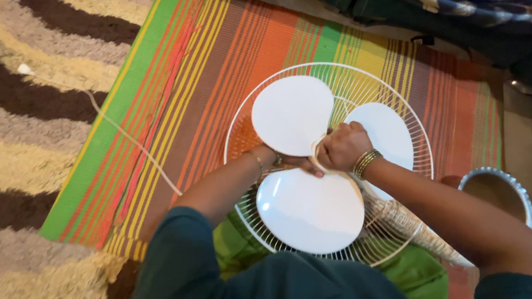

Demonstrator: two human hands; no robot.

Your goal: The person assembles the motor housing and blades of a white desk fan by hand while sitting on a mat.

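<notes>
Now | three white fan blades (311,210) | one wire guard (400,123) | both hands (342,147) gripping hub

White fan blades (311,210): smooth plastic, slight sheen; fan guard (238,132): thin white coated wire; striped mat (206,64): woven plastic-looking, ribbed, matt; carpet (10,128): shaggy pile, rough; bangles (366,161): shiny gold-coloured metal; bowl (510,188): bright metal rim; cord (128,140): smooth pale plastic
</notes>
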